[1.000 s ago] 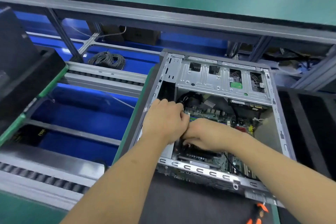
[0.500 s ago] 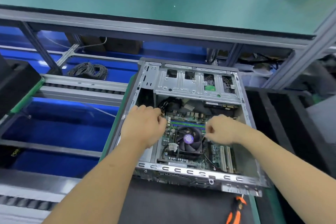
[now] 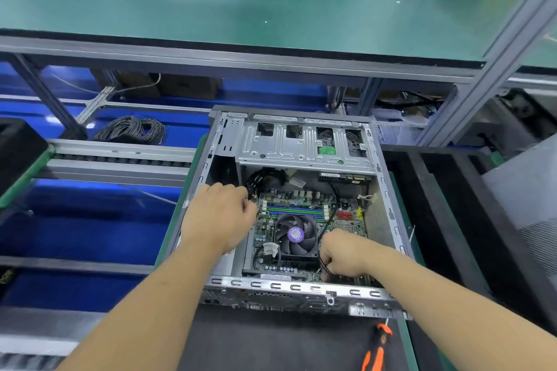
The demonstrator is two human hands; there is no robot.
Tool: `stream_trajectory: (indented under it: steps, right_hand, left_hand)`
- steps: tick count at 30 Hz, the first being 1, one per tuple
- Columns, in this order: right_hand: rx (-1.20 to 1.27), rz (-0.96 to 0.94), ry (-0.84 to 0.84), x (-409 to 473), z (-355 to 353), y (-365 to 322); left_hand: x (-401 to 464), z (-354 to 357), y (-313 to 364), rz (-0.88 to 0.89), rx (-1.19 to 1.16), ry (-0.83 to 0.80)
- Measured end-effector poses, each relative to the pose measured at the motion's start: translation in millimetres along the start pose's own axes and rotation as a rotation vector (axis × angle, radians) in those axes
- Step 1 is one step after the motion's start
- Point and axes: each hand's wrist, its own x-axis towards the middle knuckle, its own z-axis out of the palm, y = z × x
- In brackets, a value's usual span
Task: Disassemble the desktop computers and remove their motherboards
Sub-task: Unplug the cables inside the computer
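I see the open desktop case [image 3: 301, 141] lying on its side on the dark mat of the table [image 3: 271, 346]; the motherboard [image 3: 346, 220] sits inside on the case floor, still in place; the CPU fan [image 3: 297, 235] with its purple label is at the board's middle. My left hand [image 3: 220, 220] is inside the case just left of the fan, fingers curled, its grip closed near a bundle of black cables [image 3: 262, 178]; I cannot tell what it holds. My right hand [image 3: 343, 253] is just right of the fan at the near edge of the board, its grip pinching a thin black cable [image 3: 327, 226] that runs up past the fan. An orange-handled screwdriver [image 3: 376, 349] lies on the mat in front of the case; a coil of grey wire [image 3: 132, 129] lies well left of the case.
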Motion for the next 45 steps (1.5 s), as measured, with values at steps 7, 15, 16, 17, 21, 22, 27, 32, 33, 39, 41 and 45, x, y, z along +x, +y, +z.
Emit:
stream_trajectory:
  steps: [7,15,16,17,21,22,27,32,33,39,41,45]
  right_hand:
    - [-0.209,-0.053,0.021,-10.9,4.8,-1.2]
    - [-0.173,-0.094,0.18,-14.1,-3.8,0.0]
    - [-0.144,-0.083,0.223,-14.0,-4.9,-0.5]
    - [-0.104,-0.075,0.24,-14.9,-6.0,-0.6]
    - [-0.037,-0.053,0.191,-21.7,-5.5,-3.2]
    - [-0.097,-0.005,0.25,-22.0,-4.8,-2.6]
    - [-0.442,0.27,0.332,-11.0,-13.9,5.6]
    - [-0.633,0.369,0.078,23.2,-22.8,26.2]
    - [-0.681,0.39,0.065,29.2,-25.7,29.7]
    - [-0.833,0.473,-0.032,48.1,-21.4,41.3]
    - [-0.851,0.47,-0.02,50.8,-19.1,42.6]
    - [-0.787,0.44,0.047,52.6,-18.2,41.6]
  left_hand:
    - [0.6,1.1,-0.2,0.001,-0.015,0.015]
    - [-2.4,-0.7,1.0,-0.011,-0.023,0.012]
    - [-2.8,-1.3,1.5,-0.013,-0.023,0.019]
    - [-2.9,-2.1,1.7,-0.015,-0.022,0.022]
    - [-2.2,-3.4,1.8,-0.02,-0.008,0.024]
    - [-2.5,-3.4,1.8,-0.023,-0.005,0.027]
    - [-1.6,-2.2,2.6,-0.025,-0.001,0.032]
    - [0.0,0.2,1.2,-0.017,0.011,0.013]
    - [-0.1,0.9,0.8,-0.018,0.009,0.005]
    - [1.8,2.3,-0.8,-0.007,0.003,-0.038]
    - [0.5,2.2,-1.3,-0.007,-0.004,-0.028]
    - [0.4,2.1,-1.0,-0.005,-0.01,-0.035]
